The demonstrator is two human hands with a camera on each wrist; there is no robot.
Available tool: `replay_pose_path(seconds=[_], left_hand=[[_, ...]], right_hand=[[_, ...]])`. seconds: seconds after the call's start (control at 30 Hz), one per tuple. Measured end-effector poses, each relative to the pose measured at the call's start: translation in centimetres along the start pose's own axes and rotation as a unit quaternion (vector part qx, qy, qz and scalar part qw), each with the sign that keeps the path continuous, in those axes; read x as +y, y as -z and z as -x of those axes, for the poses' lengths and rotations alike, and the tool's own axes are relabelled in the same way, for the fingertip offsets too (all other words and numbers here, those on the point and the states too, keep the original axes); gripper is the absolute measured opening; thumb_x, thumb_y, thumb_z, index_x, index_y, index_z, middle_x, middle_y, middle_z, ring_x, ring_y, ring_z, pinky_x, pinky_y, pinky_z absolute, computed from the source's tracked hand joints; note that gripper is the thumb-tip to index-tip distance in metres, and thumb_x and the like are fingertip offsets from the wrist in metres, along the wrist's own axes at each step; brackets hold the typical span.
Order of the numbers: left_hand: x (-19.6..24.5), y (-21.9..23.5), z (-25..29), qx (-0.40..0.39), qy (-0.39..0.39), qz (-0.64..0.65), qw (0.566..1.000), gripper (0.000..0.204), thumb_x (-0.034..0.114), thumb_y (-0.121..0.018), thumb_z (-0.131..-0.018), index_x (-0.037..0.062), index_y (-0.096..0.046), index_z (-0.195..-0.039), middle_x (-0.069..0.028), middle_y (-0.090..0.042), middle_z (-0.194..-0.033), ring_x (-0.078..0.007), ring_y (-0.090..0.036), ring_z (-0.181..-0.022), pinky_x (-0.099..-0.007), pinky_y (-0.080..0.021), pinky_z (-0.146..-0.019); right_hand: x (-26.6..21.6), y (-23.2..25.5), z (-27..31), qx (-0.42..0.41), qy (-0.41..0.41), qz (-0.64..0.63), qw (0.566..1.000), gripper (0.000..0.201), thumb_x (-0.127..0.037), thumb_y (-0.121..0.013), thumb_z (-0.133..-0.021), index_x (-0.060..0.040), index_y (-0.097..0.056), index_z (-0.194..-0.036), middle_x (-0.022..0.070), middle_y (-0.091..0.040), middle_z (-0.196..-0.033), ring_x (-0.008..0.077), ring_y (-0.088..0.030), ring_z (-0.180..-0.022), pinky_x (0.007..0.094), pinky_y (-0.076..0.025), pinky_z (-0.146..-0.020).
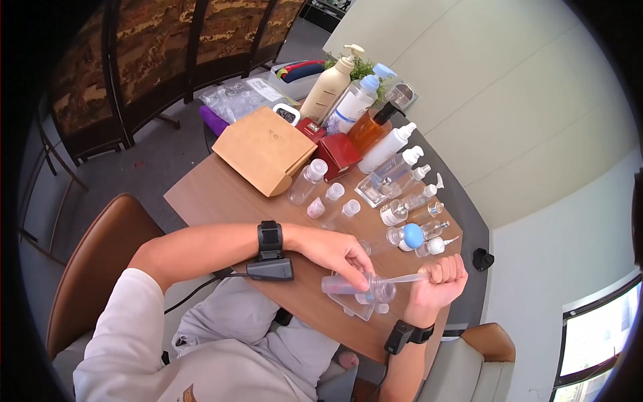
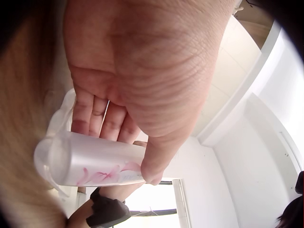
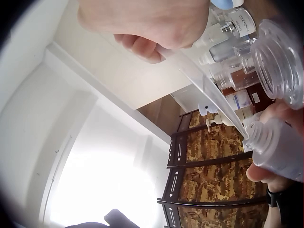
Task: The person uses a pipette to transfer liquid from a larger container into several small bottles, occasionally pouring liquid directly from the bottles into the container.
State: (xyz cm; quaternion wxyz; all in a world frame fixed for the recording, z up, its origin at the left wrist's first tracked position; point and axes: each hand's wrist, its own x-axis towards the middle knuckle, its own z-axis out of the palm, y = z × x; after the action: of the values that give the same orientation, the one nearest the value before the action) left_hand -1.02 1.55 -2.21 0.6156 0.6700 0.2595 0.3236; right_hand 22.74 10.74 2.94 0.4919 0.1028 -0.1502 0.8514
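Observation:
My left hand (image 1: 338, 258) grips a small clear bottle (image 2: 107, 161) with pink flowers printed on its side. The bottle lies nearly sideways, its uncapped threaded neck (image 3: 256, 135) pointing toward the right hand. In my right hand (image 1: 439, 281), curled fingers hold a clear plastic dropper (image 3: 216, 97). Its thin tip is at the mouth of the bottle; the bulb end is hidden in the fist. An open clear wide-mouthed container (image 3: 278, 66) with a threaded rim stands close by the held bottle. Beneath the hands is a clear tray (image 1: 362, 311).
Several small bottles line the table's right side, including a blue-capped one (image 1: 412, 236). Three white-capped bottles, one of them the larger clear bottle (image 1: 308, 182), stand beyond the left hand. A cardboard box (image 1: 261, 151) and tall pump bottle (image 1: 328, 87) are farther back.

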Motion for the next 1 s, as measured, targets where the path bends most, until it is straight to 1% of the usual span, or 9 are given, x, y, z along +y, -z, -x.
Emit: replay_pose_path(seconds=[0.03,0.1,0.13,0.2,0.43,0.7,0.87,0.93,1.0], left_hand=[[-0.02,-0.02,0.01,-0.001,0.0,0.002,1.0,0.044,0.024,-0.071,-0.093,-0.003,-0.061,-0.126,-0.0049,-0.072,-0.103,-0.0071,-0.063,-0.092,-0.0252,-0.051,-0.082],[-0.04,-0.06,0.06,0.007,-0.005,0.009,1.0,0.04,0.032,-0.071,-0.092,0.0023,-0.068,-0.119,-0.0023,-0.072,-0.103,-0.0068,-0.062,-0.092,-0.0247,-0.049,-0.082],[-0.02,-0.07,0.06,0.006,-0.004,0.011,1.0,0.04,0.032,-0.071,-0.092,0.0023,-0.068,-0.119,-0.0023,-0.072,-0.103,-0.0068,-0.062,-0.092,-0.0247,-0.049,-0.082],[0.07,-0.01,0.02,0.004,-0.002,0.008,1.0,0.044,0.023,-0.071,-0.093,-0.0032,-0.061,-0.126,-0.0052,-0.072,-0.103,-0.0073,-0.063,-0.092,-0.0253,-0.051,-0.082],[-0.05,0.07,0.01,0.0,0.001,0.012,1.0,0.041,0.023,-0.071,-0.093,-0.0014,-0.063,-0.125,-0.0047,-0.072,-0.103,-0.0066,-0.063,-0.091,-0.0249,-0.051,-0.081],[-0.08,0.12,-0.02,0.0,-0.001,-0.014,1.0,0.041,0.023,-0.071,-0.093,-0.0006,-0.064,-0.125,-0.0045,-0.072,-0.104,-0.0065,-0.063,-0.091,-0.0249,-0.051,-0.081],[-0.1,0.09,-0.01,0.001,-0.002,-0.004,1.0,0.041,0.024,-0.071,-0.092,-0.0006,-0.064,-0.124,-0.0044,-0.072,-0.103,-0.0065,-0.063,-0.09,-0.0247,-0.051,-0.08],[-0.23,0.08,-0.04,0.001,-0.002,0.001,1.0,0.041,0.024,-0.071,-0.092,-0.0006,-0.064,-0.124,-0.0041,-0.072,-0.102,-0.0065,-0.062,-0.089,-0.0246,-0.051,-0.079],[-0.15,0.09,-0.03,0.005,0.005,-0.01,1.0,0.04,0.025,-0.071,-0.092,-0.0002,-0.065,-0.123,-0.0035,-0.072,-0.099,-0.0064,-0.062,-0.087,-0.0246,-0.05,-0.078]], right_hand=[[-0.01,0.03,0.0,0.006,-0.003,0.002,1.0,0.031,-0.011,-0.037,-0.09,-0.0165,-0.026,-0.061,-0.0057,-0.019,-0.054,0.0066,-0.012,-0.046,0.0257,-0.012,-0.042],[0.01,-0.01,0.1,0.002,-0.002,0.015,1.0,0.031,-0.011,-0.037,-0.09,-0.0164,-0.026,-0.061,-0.0056,-0.019,-0.053,0.0068,-0.012,-0.046,0.0258,-0.012,-0.042],[0.02,-0.03,0.17,-0.005,-0.002,0.029,1.0,0.031,-0.012,-0.037,-0.09,-0.0164,-0.026,-0.061,-0.0055,-0.019,-0.053,0.0069,-0.011,-0.046,0.0258,-0.012,-0.042],[0.03,-0.07,0.25,-0.006,0.003,0.031,0.999,0.031,-0.012,-0.036,-0.09,-0.0163,-0.026,-0.061,-0.0054,-0.018,-0.053,0.0071,-0.011,-0.046,0.0259,-0.012,-0.042],[0.16,-0.11,0.39,-0.024,0.002,0.041,0.999,0.031,-0.014,-0.036,-0.092,-0.0162,-0.027,-0.062,-0.0052,-0.019,-0.053,0.0076,-0.011,-0.047,0.0263,-0.012,-0.042],[0.27,-0.22,0.46,-0.02,0.009,0.05,0.998,0.032,-0.016,-0.037,-0.094,-0.0163,-0.027,-0.063,-0.0056,-0.019,-0.053,0.0073,-0.011,-0.047,0.0257,-0.012,-0.042],[0.28,-0.23,0.47,-0.017,0.013,0.053,0.998,0.033,-0.017,-0.037,-0.094,-0.0165,-0.027,-0.063,-0.0056,-0.019,-0.053,0.0073,-0.011,-0.047,0.026,-0.012,-0.042],[0.52,-0.47,0.56,-0.05,0.006,0.071,0.996,0.028,-0.01,-0.036,-0.09,-0.0148,-0.028,-0.063,-0.0051,-0.02,-0.055,0.0073,-0.015,-0.047,0.0257,-0.014,-0.042],[0.58,-0.66,0.61,-0.051,0.008,0.08,0.995,0.029,-0.01,-0.036,-0.09,-0.015,-0.028,-0.063,-0.0051,-0.02,-0.055,0.0073,-0.015,-0.047,0.0258,-0.014,-0.042]])
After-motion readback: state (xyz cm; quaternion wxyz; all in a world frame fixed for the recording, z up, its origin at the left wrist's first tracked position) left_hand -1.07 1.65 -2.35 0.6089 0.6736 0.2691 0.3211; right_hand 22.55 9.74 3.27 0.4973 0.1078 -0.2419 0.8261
